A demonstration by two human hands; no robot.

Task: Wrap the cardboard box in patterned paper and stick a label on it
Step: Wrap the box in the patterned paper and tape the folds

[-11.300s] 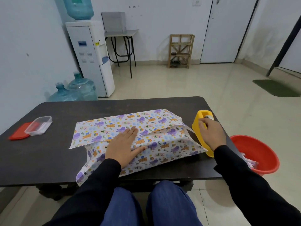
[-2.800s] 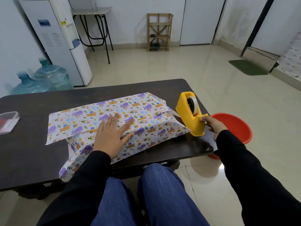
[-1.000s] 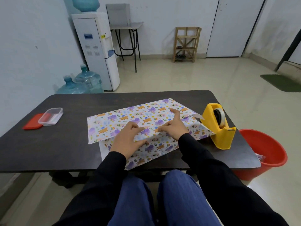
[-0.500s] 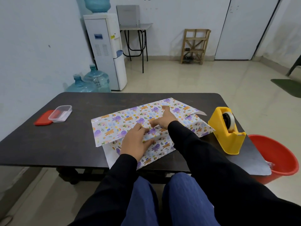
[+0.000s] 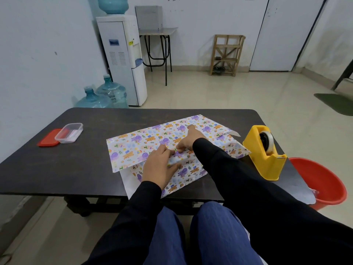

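Note:
The patterned paper (image 5: 137, 144), printed with purple and orange cartoon figures, lies folded over the cardboard box on the dark table (image 5: 76, 169); the box itself is hidden under it. My left hand (image 5: 160, 167) rests flat on the overlapping paper edge at the near side, fingers straight. My right hand (image 5: 189, 140) reaches across just beyond it, fingertips pressing on the same paper seam and thumb stretched away. The two hands' fingertips nearly meet. No label is in view.
A yellow tape dispenser (image 5: 265, 155) stands at the table's right end. A clear plastic container (image 5: 69, 132) sits beside its red lid (image 5: 47, 140) at the left end. A red bucket (image 5: 321, 184) stands on the floor by the right edge.
My right hand left the tape dispenser and came onto the paper seam beside my left hand. Over the last half second both hands stayed on the seam, barely shifting.

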